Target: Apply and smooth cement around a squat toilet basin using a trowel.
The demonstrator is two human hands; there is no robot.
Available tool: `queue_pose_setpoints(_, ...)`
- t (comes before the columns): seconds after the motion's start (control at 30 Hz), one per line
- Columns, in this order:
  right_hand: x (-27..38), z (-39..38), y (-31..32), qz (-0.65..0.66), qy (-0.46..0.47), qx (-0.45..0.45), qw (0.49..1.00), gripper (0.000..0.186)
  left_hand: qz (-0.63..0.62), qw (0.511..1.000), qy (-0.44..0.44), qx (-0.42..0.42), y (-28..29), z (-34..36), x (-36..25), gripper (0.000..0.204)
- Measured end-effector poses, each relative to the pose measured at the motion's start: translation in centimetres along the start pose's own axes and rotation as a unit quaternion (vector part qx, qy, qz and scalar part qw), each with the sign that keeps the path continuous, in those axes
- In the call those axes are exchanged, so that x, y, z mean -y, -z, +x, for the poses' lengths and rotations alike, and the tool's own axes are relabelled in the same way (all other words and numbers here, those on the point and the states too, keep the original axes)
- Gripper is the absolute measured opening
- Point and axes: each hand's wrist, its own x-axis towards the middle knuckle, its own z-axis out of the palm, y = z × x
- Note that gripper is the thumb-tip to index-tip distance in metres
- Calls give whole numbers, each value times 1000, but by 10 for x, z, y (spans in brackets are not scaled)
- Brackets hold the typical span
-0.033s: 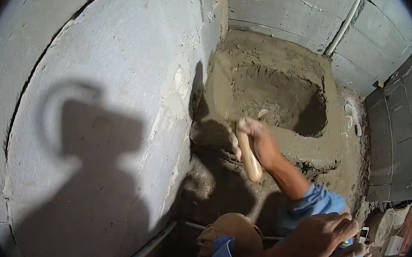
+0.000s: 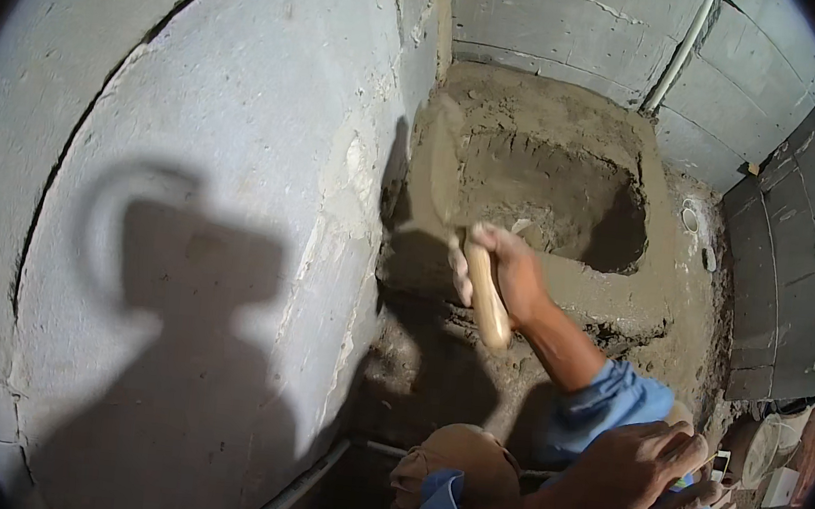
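My right hand is closed around the wooden handle of a trowel. Its mortar-smeared blade lies over the left rim of a grey mortar block, close to the left wall. Whether the blade touches the surface is hard to tell. A rectangular hollow with rough, wet-looking sides is sunk into the block. My left hand crosses to the right, resting near my right sleeve and leg, palm down. Its fingers are loosely bent and apart, and no held thing shows.
A pale panel wall rises close on the left, bearing my shadow. At the back a white pipe runs down to the block. A round pipe opening sits to the right, and a bucket-like container stands lower right.
My right hand and the trowel have shifted slightly left and up along the block's left rim. My left hand has barely moved.
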Motion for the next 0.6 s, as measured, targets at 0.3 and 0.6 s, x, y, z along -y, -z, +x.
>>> queue_pose_setpoints(0.3,-8,82,49,186,-40,70,979,34,-8,999,25,-43,11,-1,7,31)
queue_pose_setpoints(0.6,105,124,115,-615,-37,-141,775,39,13,994,14,-112,13,1,13,34)
